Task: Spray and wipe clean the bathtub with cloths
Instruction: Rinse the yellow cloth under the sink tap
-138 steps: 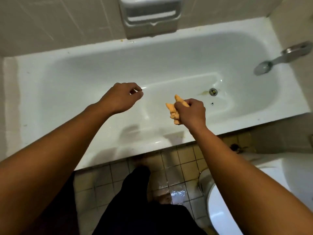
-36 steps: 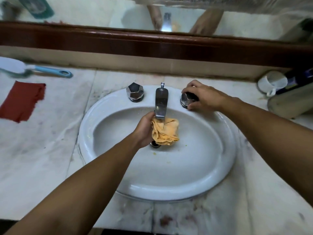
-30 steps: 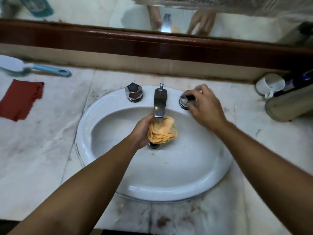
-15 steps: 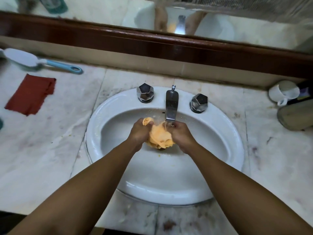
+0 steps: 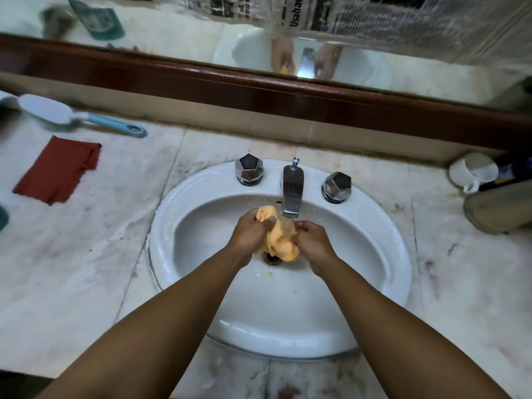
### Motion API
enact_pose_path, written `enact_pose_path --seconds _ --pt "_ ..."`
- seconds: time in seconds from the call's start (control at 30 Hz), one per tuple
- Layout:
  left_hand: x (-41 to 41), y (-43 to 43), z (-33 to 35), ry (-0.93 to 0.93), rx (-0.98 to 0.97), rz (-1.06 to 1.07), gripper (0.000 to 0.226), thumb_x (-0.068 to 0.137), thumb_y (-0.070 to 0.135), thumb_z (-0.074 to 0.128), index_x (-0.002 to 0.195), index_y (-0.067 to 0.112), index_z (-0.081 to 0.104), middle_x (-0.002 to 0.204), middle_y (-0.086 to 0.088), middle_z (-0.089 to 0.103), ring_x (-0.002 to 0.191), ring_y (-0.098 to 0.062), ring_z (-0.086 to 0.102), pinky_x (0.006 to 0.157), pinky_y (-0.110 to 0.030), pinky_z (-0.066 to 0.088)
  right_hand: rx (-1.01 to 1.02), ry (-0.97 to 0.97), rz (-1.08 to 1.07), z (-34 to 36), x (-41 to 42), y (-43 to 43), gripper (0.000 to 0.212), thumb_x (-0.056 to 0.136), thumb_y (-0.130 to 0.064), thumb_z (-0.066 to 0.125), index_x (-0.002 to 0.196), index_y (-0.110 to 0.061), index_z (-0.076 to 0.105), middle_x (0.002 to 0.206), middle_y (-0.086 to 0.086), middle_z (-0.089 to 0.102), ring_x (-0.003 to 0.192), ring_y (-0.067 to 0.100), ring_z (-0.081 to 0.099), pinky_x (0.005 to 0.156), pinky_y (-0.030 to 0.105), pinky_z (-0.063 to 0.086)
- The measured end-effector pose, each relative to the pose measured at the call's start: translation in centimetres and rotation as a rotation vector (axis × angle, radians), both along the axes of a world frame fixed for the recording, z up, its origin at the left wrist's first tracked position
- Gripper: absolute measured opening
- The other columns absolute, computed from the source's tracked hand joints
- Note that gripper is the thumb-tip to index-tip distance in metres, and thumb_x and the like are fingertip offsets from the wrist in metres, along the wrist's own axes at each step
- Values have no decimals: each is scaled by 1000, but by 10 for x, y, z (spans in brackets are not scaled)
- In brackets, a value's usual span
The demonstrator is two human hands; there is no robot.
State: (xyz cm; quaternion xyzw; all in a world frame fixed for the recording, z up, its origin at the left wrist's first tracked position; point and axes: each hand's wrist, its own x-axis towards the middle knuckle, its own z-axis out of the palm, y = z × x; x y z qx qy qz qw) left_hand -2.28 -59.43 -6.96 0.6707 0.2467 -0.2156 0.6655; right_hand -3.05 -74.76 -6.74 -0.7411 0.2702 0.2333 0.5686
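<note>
Stained marble counter (image 5: 86, 269) is being filled by a white sink (image 5: 398, 254) below a wood-framed mirror (image 5: 172, 38), a red cloth (image 5: 57, 169) lying at its left. Over the drain (image 5: 270, 259), beneath the faucet (image 5: 292, 194), the orange cloth (image 5: 279, 240) is being squeezed by the left hand (image 5: 247, 234) and the right hand (image 5: 312, 240), fingers (image 5: 302, 226) curled into it, the latter having been moved off the tap handle (image 5: 336, 185) a second ago. Rinsing is likely being done before the unseen bathtub is wiped again.

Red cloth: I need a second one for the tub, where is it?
In the head view the red cloth lies on the counter left of the sink, just nearer than the blue-handled brush.
</note>
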Motion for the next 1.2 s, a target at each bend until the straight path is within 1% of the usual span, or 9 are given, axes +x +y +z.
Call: enact_pose_path --seconds 0.1,0.23,0.4,0.6,0.83,0.93,1.03,1.13,1.2 --pt "-2 -2 8 49 -134 22 28 101 36 60 104 12 74 95 -5 78 88 -21 74 79 -30 57 -66 9 58 0 -5 -6 31 89 -1 51 101 -18 74 99 -1 74 88 15 68 72 29 54" --pt "-8 -6 5 14 -89 -123 25 101 34 61 93 15 75 88 -5 76 81 -19 69 77 -34 54 172 21 35 -1 -9 -5 17 89 -20 71 104 -13 73 96 -1 76 95 19 67 87 33 50" --pt "-12 -15 8 -86 25 -76 12 100 17 62 107 16 72 94 2 71 82 -9 64 65 -13 52 9 37 227 -6 -17 -14 68 62 -67 82 93 -7 75 90 10 77 85 24 73 75 37 52" --pt "-11 -17 3 -157 101 -78 15 103 25 57 104 17 70 95 1 70 88 -15 62 76 -27 49 214 178 283 -1 -18 -19 57 74 -35 89 110 5 70 103 18 77 94 32 74 86 42 56" --pt "-30 -16 -22 -183 380 -89 39 107 45 41 133 21 57 133 -4 58 121 -18 54 104 -35 44 174 -72 64 3 -7 -6 24 89 -15 76 104 -28 65 107 15 73 89 37 73 71 47 60" --pt "-26 -27 -9 -21 4 -35 46 107 54 34 115 25 69 108 1 74 106 -19 67 99 -39 51 224 -123 44 8 -5 -2 32 95 -20 71 122 -33 61 107 8 76 86 26 75 72 38 60" --pt "-14 -32 4 221 -306 39 47 107 49 37 119 11 64 80 -7 73 68 -24 67 62 -35 56 314 -101 43 7 -7 -3 51 95 -2 62 137 -31 53 88 0 76 63 22 67 49 31 50" --pt "-6 -33 10 218 -324 -1 23 106 22 41 113 6 55 74 -15 65 46 -23 57 49 -30 49 328 -99 91 9 -13 -10 46 98 -9 65 137 -29 54 82 3 75 55 18 62 43 26 46" --pt "-3 -39 9 157 -156 -44 19 103 15 43 109 7 59 76 -12 67 57 -23 62 56 -31 53 218 -127 32 10 -14 -10 29 97 -23 69 125 -29 64 80 5 76 55 19 66 45 27 47"
